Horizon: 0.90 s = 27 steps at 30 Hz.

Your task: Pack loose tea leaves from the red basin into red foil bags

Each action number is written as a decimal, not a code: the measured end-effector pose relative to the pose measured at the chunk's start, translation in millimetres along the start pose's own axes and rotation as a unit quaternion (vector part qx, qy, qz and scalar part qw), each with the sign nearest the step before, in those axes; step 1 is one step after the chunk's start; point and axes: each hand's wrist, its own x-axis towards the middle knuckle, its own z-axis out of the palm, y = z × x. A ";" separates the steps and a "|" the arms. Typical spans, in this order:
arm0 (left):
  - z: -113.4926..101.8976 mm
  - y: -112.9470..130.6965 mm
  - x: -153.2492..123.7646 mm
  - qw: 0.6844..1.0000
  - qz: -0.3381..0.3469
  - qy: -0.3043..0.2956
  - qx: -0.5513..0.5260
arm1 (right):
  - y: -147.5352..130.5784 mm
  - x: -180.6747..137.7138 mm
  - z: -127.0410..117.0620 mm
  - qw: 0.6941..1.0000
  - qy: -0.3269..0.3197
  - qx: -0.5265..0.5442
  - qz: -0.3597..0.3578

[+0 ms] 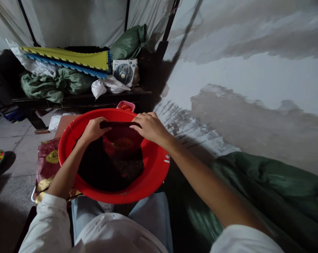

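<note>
A wide red basin (153, 175) stands in front of me, holding a mass of dark grains (129, 167), partly in shadow. Over it I hold a dark red packet (123, 135) by its top edge, with a dim golden patch on its face. My left hand (94, 130) pinches the left end of that edge. At the right end, my right hand (149, 126) grips it with the thumb on the near side. The packet's lower part is near the grains; whether it touches them I cannot tell.
Beyond the basin is a small pink container (125, 105) of red items. A maroon printed bag (46, 160) lies left of it. Green sacks (274, 186) fill the right side beside the wall. A dark bench (82, 100) bears sacks, foam mats (69, 58) and a boxed fan (124, 72).
</note>
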 end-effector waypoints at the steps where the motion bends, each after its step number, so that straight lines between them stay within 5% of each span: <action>1: 2.0 -7.1 1.5 1.000 -0.019 0.000 -0.025 | 9.3 -1.2 1.5 1.000 -0.006 0.011 0.010; 5: 4.8 -28.0 5.8 0.995 -0.043 -0.015 -0.089 | 42.6 -13.5 6.0 0.995 0.012 0.093 0.039; 8: 1.4 -32.3 6.5 0.995 -0.033 -0.003 -0.091 | 49.6 -21.9 2.1 0.980 0.125 0.135 0.073; 11: -7.3 -21.9 4.3 0.994 -0.029 0.078 -0.076 | 40.2 -21.8 -12.2 0.960 0.234 0.124 0.088; 15: -32.8 24.1 -1.0 0.976 0.077 0.206 0.005 | 14.1 -14.4 -41.2 0.974 0.208 0.077 0.037; 18: -52.9 69.7 -0.1 0.976 0.145 0.124 0.102 | -9.1 -6.4 -61.5 0.977 0.203 0.068 -0.004; 23: -76.0 118.2 15.5 0.985 0.138 0.046 0.097 | -43.1 13.6 -81.6 0.952 0.264 0.126 -0.093; 25: -103.0 125.1 17.7 0.984 0.113 0.031 0.136 | -53.8 18.3 -83.3 0.931 0.305 0.175 -0.097; 27: -151.5 124.0 10.4 0.971 0.075 0.043 0.224 | -62.3 17.8 -81.4 0.899 0.355 0.245 -0.077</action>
